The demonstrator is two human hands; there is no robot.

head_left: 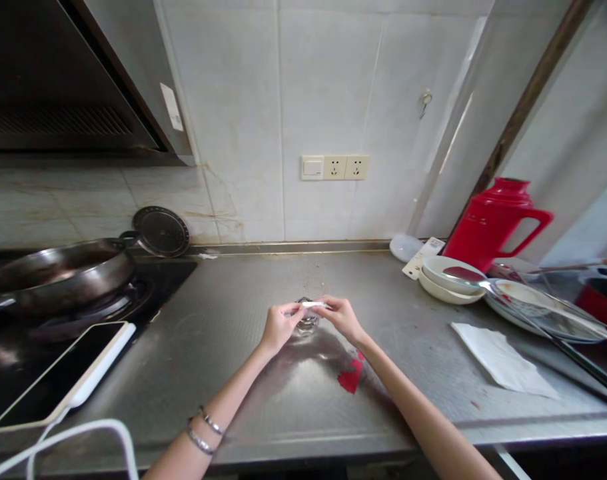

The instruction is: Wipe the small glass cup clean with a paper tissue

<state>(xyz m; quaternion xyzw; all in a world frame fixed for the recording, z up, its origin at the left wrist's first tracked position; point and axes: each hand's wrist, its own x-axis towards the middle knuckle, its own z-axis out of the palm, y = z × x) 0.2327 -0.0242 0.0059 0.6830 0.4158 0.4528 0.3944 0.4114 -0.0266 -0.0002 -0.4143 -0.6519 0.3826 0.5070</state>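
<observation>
A small white strip, its kind too small to make out, stretches between the fingertips of both hands. My left hand pinches its left end, and my right hand has thumb and fingers closed on the right end. Just beneath the fingers, a small shiny clear or silvery object stands on the steel counter; the hands partly hide it. Torn red scraps lie by my right forearm.
At left, a phone with a white cable rests by the stove, which bears a wok. To the right are a white tissue, stacked bowls, plates with utensils, and a red thermos jug near the wall.
</observation>
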